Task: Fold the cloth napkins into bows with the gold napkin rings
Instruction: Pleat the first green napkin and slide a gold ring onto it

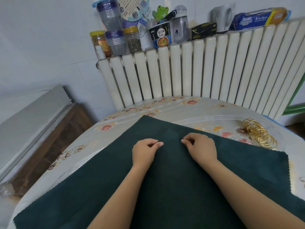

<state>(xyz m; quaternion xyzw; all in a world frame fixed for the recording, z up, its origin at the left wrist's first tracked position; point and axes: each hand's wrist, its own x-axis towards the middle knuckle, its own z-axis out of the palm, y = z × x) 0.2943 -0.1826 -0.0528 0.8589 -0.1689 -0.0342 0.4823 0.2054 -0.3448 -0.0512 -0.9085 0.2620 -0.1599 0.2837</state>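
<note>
Napkin (165, 187), dark green with a zigzag-cut edge, lies spread flat over the counter (92, 151), one corner pointing toward the radiator (198, 68) at the back. We see both of the person's hands resting on the far half of this cloth, near its middle. The left hand (145, 152) has its fingers (156, 142) curled in, thumb tip against the index finger; the right hand (202, 147) is curled the same way, thumb meeting fingertip. We cannot tell whether either pinch actually catches a bit of the fabric or merely rests on it. The two hands sit close together, a small gap of green cloth between them. Beyond the napkin's right edge, just beside it on the flowered covering, sits a loose pile of gold napkin rings (259, 133). Above the radiator, jars (115, 41) and a cup of instant noodles (160, 34) crowd its top.
</note>
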